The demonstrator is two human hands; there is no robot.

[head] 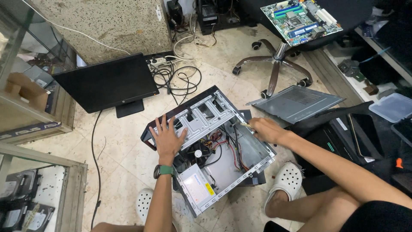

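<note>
An open desktop computer case point(253, 165) lies on its side on the tiled floor between my feet. My left hand point(167, 138) rests flat, fingers spread, on the metal drive cage point(206, 116) at the case's front. My right hand point(265, 129) is closed around a thin tool, apparently a screwdriver point(243, 124), whose tip touches the right end of the drive cage. Inside the case I see bundled red and black wires point(225, 148), a small fan point(198, 153) and a grey power supply point(196, 185). A watch with a green strap sits on my left wrist.
A black monitor point(107, 81) stands on the floor to the left, with tangled cables point(178, 77) behind it. The grey side panel point(296, 103) lies at right. A green motherboard point(300, 19) rests on an office chair. Glass cabinets stand at left; a plastic box point(392, 107) at right.
</note>
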